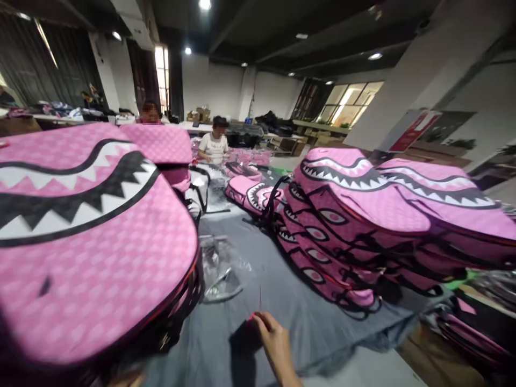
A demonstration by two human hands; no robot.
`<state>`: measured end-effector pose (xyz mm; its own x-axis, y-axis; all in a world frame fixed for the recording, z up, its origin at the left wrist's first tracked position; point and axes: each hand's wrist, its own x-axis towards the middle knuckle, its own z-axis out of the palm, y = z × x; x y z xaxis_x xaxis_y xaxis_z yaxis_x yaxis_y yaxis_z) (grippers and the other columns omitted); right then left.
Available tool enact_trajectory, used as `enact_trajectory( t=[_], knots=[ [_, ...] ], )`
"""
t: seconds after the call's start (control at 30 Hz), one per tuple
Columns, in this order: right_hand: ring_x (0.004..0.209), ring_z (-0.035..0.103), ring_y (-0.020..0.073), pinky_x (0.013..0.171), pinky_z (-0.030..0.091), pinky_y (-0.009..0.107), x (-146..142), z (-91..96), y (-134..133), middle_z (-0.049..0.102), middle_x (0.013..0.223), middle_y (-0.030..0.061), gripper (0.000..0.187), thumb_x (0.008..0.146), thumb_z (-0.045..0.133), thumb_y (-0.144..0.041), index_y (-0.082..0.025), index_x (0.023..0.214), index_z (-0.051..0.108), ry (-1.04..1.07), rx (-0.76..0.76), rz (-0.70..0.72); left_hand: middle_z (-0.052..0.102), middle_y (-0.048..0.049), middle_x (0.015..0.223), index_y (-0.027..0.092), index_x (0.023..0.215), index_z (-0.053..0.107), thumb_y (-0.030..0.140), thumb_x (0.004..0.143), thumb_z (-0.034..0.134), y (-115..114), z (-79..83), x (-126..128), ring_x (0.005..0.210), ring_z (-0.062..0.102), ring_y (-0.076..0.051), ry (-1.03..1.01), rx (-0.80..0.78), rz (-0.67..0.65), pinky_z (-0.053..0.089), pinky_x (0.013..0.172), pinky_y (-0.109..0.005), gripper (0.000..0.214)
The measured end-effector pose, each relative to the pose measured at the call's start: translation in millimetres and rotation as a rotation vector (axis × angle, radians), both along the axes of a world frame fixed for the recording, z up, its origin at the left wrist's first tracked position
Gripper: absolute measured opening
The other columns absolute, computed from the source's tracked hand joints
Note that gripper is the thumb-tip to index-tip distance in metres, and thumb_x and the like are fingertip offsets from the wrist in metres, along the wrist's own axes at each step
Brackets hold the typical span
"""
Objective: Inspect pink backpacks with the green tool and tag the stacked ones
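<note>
Pink backpack stacks (363,215) around right hand (276,341)

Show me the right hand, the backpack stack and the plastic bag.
right hand (273,337): head view, knuckles.
backpack stack (363,199): head view, top bag's pink front.
plastic bag (220,269): head view, crumpled middle.

The backpacks (92,252) were pink, diamond-checked, with black-and-white shark-tooth mouths; the table cloth (262,279) was grey, the co-worker's shirt (213,146) white.

Right grip (271,333) bare; slender fingers (262,321); forearm (288,373) bare to frame edge
</note>
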<state>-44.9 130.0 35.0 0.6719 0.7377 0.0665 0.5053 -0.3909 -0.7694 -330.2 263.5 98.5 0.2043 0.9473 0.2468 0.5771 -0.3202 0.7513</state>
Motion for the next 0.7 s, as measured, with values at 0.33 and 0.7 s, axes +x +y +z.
enact_trajectory(
  t=[0.33,0.7],
  knots=[
    [0.062,0.057,0.0165,0.064,0.046,0.026,-346.5,-14.4,-12.0,0.065,0.066,0.0028,0.039,0.088,0.051,-0.049,-0.018,0.071,0.068,0.33,-0.055,0.409,0.076,-0.0049,0.087,0.017,0.085,0.075,0.029,0.08,0.06,-63.3,-49.1,-183.6,0.083,0.07,-0.016,-0.182,-0.588,-0.355,0.055,0.079,-0.026,0.02],
    [0.069,0.065,0.0208,0.066,0.051,0.033,-310.0,-52.2,60.3,0.07,0.084,0.008,0.051,0.075,0.057,-0.058,-0.015,0.101,0.064,0.431,-0.111,0.075,0.073,-0.0035,0.076,0.016,0.084,0.07,0.034,0.085,0.056,-24.9,-66.9,-236.2,0.072,0.07,-0.015,-0.319,-0.647,-0.203,0.055,0.071,-0.025,0.023]
  ],
)
